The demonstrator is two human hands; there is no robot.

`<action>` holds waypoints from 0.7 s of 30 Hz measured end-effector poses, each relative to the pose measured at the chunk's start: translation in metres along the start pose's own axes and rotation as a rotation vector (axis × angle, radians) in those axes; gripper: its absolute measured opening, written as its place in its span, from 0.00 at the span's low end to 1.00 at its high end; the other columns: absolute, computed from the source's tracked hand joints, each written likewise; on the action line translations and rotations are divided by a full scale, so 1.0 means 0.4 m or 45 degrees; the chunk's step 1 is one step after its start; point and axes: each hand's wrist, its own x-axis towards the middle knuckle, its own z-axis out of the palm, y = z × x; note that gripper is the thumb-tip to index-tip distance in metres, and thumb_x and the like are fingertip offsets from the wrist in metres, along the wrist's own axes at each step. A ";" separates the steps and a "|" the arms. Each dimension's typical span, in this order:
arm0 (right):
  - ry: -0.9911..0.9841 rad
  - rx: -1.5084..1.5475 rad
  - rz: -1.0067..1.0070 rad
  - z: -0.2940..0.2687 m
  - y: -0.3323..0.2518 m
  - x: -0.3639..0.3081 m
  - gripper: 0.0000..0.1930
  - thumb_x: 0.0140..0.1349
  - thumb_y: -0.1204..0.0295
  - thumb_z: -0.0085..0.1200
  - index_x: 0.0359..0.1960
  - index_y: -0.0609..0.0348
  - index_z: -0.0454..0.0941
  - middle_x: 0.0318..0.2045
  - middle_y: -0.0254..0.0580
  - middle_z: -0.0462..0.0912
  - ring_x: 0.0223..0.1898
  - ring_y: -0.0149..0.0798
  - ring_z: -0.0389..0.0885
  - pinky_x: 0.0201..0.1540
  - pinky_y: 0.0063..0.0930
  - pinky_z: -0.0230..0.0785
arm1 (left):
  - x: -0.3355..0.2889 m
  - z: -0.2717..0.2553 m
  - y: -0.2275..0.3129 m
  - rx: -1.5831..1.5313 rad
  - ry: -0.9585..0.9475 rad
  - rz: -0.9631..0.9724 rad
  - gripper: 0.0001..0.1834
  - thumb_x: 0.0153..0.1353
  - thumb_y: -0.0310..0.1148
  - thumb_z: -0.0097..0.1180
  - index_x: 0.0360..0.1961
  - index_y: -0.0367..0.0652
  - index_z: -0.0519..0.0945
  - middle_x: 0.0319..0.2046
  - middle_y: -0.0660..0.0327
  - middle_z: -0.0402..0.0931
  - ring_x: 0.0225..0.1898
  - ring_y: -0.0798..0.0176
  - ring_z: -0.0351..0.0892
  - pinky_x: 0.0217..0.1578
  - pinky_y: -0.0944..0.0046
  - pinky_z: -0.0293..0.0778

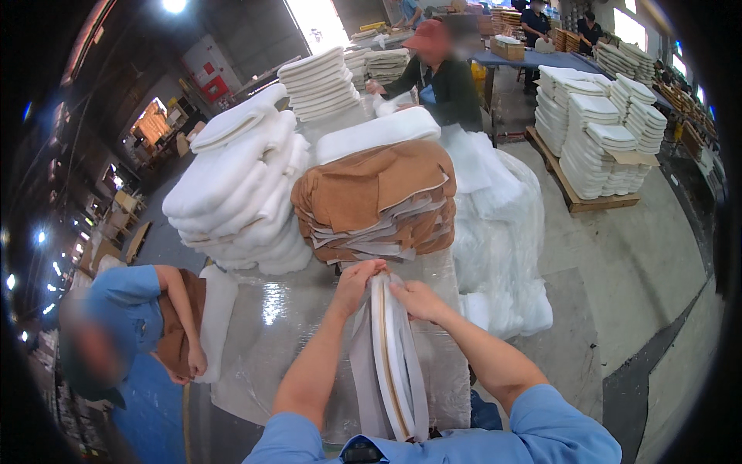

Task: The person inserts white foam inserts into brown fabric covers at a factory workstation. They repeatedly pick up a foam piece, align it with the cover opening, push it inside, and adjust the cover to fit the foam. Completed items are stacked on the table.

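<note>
White foam cushion (pixel 393 363) in grey cover, upright on edge over shiny table (pixel 278 325). Pinched at top edge by left hand (pixel 357 280) and right hand (pixel 416 300). Behind, stack of brown covers (pixel 375 205).

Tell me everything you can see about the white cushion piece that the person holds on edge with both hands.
The cushion piece is a flat white foam-like pad in a grey fabric cover, with a thin tan line along its edge. It stands on edge on the plastic-covered table, running from the person's chest toward the brown stack. The left hand and right hand pinch its far end, where the cover looks parted. Its near end is hidden by the blue shirt.
</note>
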 end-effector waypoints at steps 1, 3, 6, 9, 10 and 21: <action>-0.018 0.064 0.037 -0.005 -0.001 0.005 0.30 0.78 0.48 0.49 0.45 0.70 0.85 0.33 0.51 0.88 0.32 0.43 0.90 0.35 0.37 0.83 | 0.005 0.000 0.003 0.022 -0.037 -0.007 0.17 0.74 0.30 0.55 0.58 0.36 0.86 0.55 0.59 0.85 0.55 0.67 0.81 0.61 0.64 0.73; 0.006 0.094 0.057 -0.017 -0.003 0.013 0.29 0.78 0.49 0.50 0.44 0.70 0.85 0.33 0.50 0.88 0.32 0.40 0.89 0.32 0.35 0.82 | 0.008 -0.004 0.010 0.133 -0.142 0.015 0.16 0.73 0.29 0.56 0.57 0.35 0.86 0.55 0.59 0.84 0.55 0.68 0.80 0.60 0.65 0.74; -0.019 0.100 0.019 -0.015 -0.016 0.017 0.28 0.78 0.50 0.51 0.44 0.70 0.85 0.33 0.50 0.88 0.32 0.41 0.90 0.32 0.36 0.82 | 0.013 -0.021 0.023 0.321 -0.214 0.024 0.17 0.71 0.28 0.58 0.57 0.36 0.86 0.54 0.60 0.85 0.55 0.66 0.81 0.60 0.64 0.74; -0.009 0.023 0.026 -0.001 -0.028 0.017 0.28 0.77 0.51 0.53 0.44 0.71 0.85 0.34 0.52 0.89 0.33 0.44 0.90 0.33 0.38 0.82 | 0.006 -0.031 0.019 0.647 -0.193 0.214 0.18 0.68 0.27 0.60 0.57 0.38 0.86 0.53 0.58 0.85 0.56 0.62 0.82 0.60 0.62 0.75; 0.021 -0.020 0.037 -0.005 -0.027 0.018 0.27 0.76 0.51 0.53 0.43 0.72 0.85 0.34 0.53 0.89 0.34 0.45 0.90 0.34 0.38 0.83 | 0.010 -0.024 0.017 0.774 -0.186 0.324 0.18 0.67 0.27 0.61 0.57 0.38 0.87 0.53 0.57 0.85 0.56 0.60 0.82 0.60 0.61 0.75; 0.063 -0.066 0.059 0.010 -0.083 0.011 0.33 0.68 0.46 0.65 0.39 0.76 0.83 0.31 0.51 0.85 0.29 0.39 0.86 0.26 0.33 0.76 | -0.001 0.033 -0.057 0.685 0.307 0.368 0.11 0.71 0.29 0.61 0.48 0.37 0.90 0.51 0.54 0.86 0.54 0.59 0.83 0.57 0.61 0.76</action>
